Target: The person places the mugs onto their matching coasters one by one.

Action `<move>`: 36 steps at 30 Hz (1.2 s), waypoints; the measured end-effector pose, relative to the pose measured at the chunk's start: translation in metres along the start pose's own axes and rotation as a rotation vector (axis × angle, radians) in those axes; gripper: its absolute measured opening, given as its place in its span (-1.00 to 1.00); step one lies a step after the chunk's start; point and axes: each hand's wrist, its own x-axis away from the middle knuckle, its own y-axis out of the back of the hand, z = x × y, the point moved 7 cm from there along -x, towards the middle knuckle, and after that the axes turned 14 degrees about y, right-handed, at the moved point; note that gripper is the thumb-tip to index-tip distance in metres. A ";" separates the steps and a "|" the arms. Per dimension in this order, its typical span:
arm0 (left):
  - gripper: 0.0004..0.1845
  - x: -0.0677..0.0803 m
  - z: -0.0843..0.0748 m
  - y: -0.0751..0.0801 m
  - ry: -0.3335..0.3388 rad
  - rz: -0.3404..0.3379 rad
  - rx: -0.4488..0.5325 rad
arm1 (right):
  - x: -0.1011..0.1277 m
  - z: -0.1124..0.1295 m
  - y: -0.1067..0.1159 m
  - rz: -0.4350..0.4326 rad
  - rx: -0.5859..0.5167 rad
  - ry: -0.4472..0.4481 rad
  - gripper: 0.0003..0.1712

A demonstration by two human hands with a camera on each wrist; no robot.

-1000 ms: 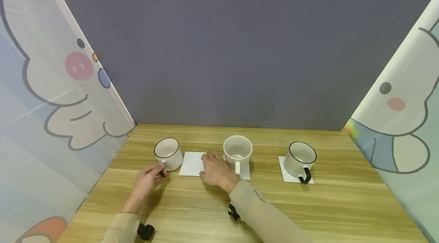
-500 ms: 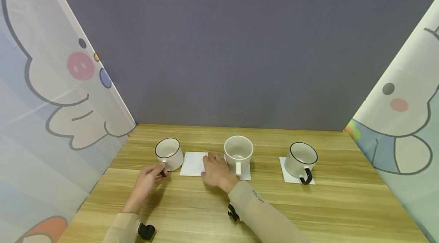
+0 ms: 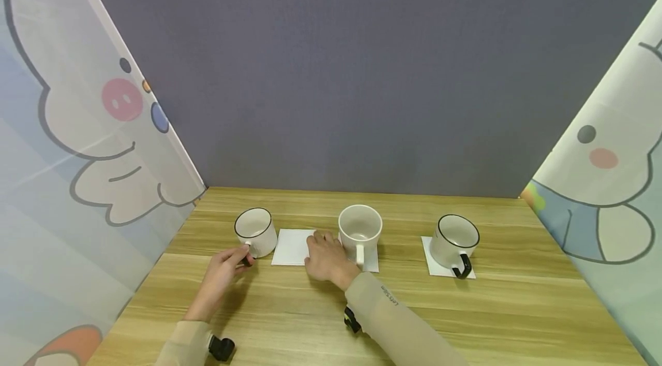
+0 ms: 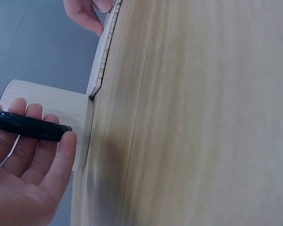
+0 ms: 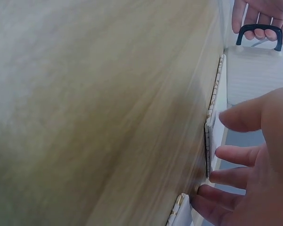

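Note:
At the left stands a white mug [image 3: 262, 241] with a dark rim and a black handle [image 4: 30, 126]. My left hand [image 3: 221, 271] holds that handle, fingers curled behind it in the left wrist view; the mug is upright on the table. Just right of the mug lies a white square coaster [image 3: 289, 247]. My right hand [image 3: 327, 258] rests with its fingertips on the coaster's right side, fingers spread and loosely bent in the right wrist view. It covers that end of the coaster. Close to its right is an all-white mug [image 3: 354, 221] on another coaster [image 3: 371, 262].
Farther right, a dark-rimmed white mug [image 3: 449, 251] with a black handle sits on a coaster [image 3: 433, 267]. All stand on a wooden table [image 3: 289, 320]. A grey panel [image 3: 331, 79] rises behind, with cartoon-printed walls [image 3: 93, 142] at both sides.
Both hands keep their places, the left on the mug handle and the right on the coaster. The whole view has shifted very slightly.

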 end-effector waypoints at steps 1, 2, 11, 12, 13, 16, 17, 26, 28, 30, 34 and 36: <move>-0.59 0.000 0.000 -0.001 -0.002 -0.005 -0.005 | 0.001 0.000 0.000 0.000 0.006 0.003 -0.41; -0.59 0.001 -0.001 -0.002 -0.006 -0.006 -0.012 | 0.001 0.000 0.000 0.002 0.011 0.004 -0.42; -0.59 0.004 0.000 0.000 -0.014 -0.027 -0.030 | 0.003 0.006 0.000 0.010 0.064 0.046 -0.51; -0.59 0.004 0.000 0.002 -0.014 -0.029 -0.029 | 0.003 0.007 0.000 0.010 0.071 0.053 -0.52; -0.59 0.005 0.000 0.003 -0.014 -0.028 -0.030 | 0.002 0.008 0.000 0.010 0.079 0.054 -0.52; -0.58 0.004 -0.002 0.004 -0.019 -0.016 -0.024 | 0.000 0.007 0.001 0.011 0.084 0.038 -0.51; -0.58 0.004 -0.002 0.004 -0.021 -0.011 -0.022 | 0.000 0.006 0.001 0.013 0.080 0.030 -0.50; -0.58 0.002 -0.003 0.002 -0.028 -0.004 -0.025 | -0.002 0.001 -0.002 0.029 0.001 -0.005 -0.49; -0.58 0.001 -0.002 0.002 -0.026 -0.003 -0.024 | -0.002 0.000 -0.002 0.028 -0.002 -0.006 -0.51; -0.58 0.001 -0.002 0.002 -0.025 -0.001 -0.027 | -0.001 0.000 -0.002 0.027 -0.007 -0.007 -0.51; -0.58 0.000 -0.002 0.002 -0.024 0.001 -0.036 | -0.001 -0.001 0.000 0.017 -0.014 -0.011 -0.54; -0.58 0.000 -0.002 0.002 -0.028 0.003 -0.040 | -0.001 -0.002 0.001 0.009 -0.016 -0.013 -0.52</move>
